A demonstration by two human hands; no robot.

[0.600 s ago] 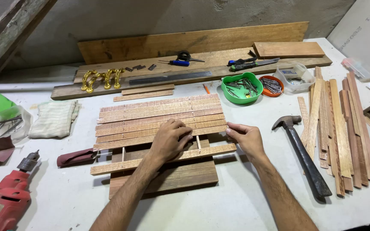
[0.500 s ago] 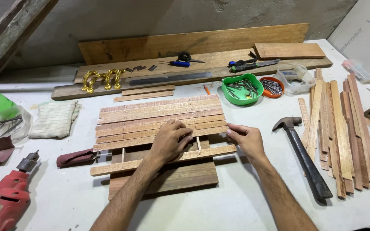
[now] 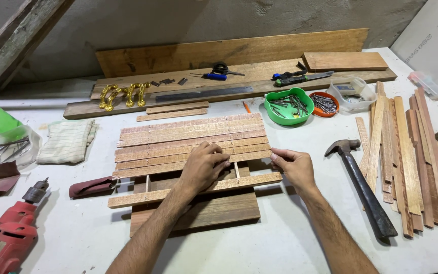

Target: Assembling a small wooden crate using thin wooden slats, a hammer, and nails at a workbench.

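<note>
Two hands: both at work on a panel of wooden slats in the middle of a white table.
Left hand: palm down, fingers curled together, pressing on the lower slats near the panel's middle.
Right hand: thumb and fingers pinched on the right end of a slat, at the panel's right edge.
Loose slat: just below the panel, held apart from it by thin upright spacers, partly under the left wrist.
Base board: darker, flat beneath the slats, sticking out toward the viewer.
Hammer: right of the right hand, head pointing away, not touched.
Slat stack: further right, past the hammer, lying lengthwise.
Green bowl: behind the panel, filled with nails.
Red drill: lower left corner, well apart from both hands.
Folded cloth: left of the panel.
Gold handles: on a long plank at the back.
</note>
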